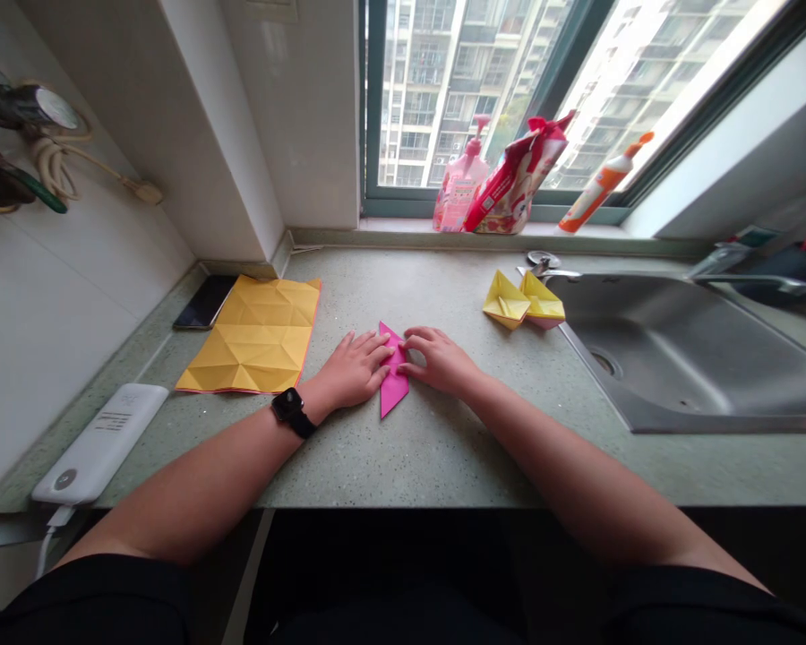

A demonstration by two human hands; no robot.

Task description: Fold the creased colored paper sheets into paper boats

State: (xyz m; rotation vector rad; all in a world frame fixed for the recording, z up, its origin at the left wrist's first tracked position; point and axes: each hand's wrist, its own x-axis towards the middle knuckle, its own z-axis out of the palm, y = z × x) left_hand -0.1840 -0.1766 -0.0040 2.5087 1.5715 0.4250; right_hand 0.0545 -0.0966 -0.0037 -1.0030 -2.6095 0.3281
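Note:
A narrow kite-shaped piece of folded magenta paper (394,390) lies on the speckled green countertop (403,457), its long axis pointing away from me. My left hand (353,369), with a black smartwatch (290,411) on the wrist, presses its fingertips on the paper's left side. From the right, my right hand (440,361) holds the paper's other side, its fingers on top. To the left lies a large yellow creased paper sheet (248,336) with a pink underside. Two yellow folded paper pieces (524,302) sit near the sink.
A stainless steel sink (685,349) and tap (745,273) lie to the right. A black phone (205,302) and white power bank (100,443) lie at the left. A pink pump bottle (461,185), a red packet (516,176) and an orange-capped tube (601,184) stand on the windowsill.

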